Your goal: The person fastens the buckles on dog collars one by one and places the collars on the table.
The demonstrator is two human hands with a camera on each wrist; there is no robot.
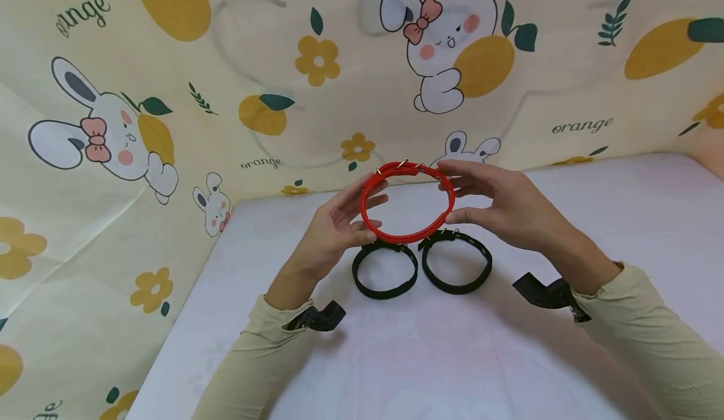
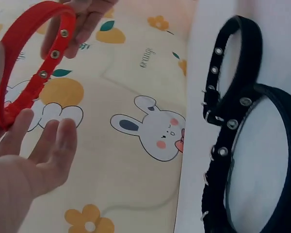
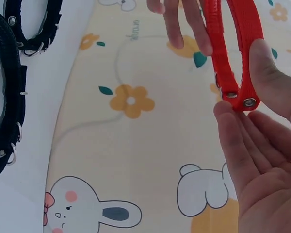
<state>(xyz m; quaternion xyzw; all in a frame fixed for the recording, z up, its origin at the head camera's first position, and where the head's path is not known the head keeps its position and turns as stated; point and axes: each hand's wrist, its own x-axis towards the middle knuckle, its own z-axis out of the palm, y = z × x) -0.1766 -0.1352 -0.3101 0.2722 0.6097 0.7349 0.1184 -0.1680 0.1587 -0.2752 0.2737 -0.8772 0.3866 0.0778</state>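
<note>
A: What do the person's hands have between them?

B: A red collar, buckled into a ring and lifted off the white table. The left hand takes its left side, the right hand its right side, so the ring spans the gap between them.

A: How do the hands sit on it?

B: The left wrist view shows the left hand's fingers nearly straight, with the band resting against their tips. In the right wrist view the right hand's thumb presses the band against the fingertips just below it, beside two metal eyelets.

A: So the hands are apart?

B: Yes, each at its own side of the ring and not touching the other.

A: What lies near them?

B: Two black collars, also closed into rings, flat on the table just below the hands and under the red one. They lie side by side, touching where they meet.

A: And beyond the hands?

B: A yellow cloth printed with rabbits, oranges and flowers.
</note>
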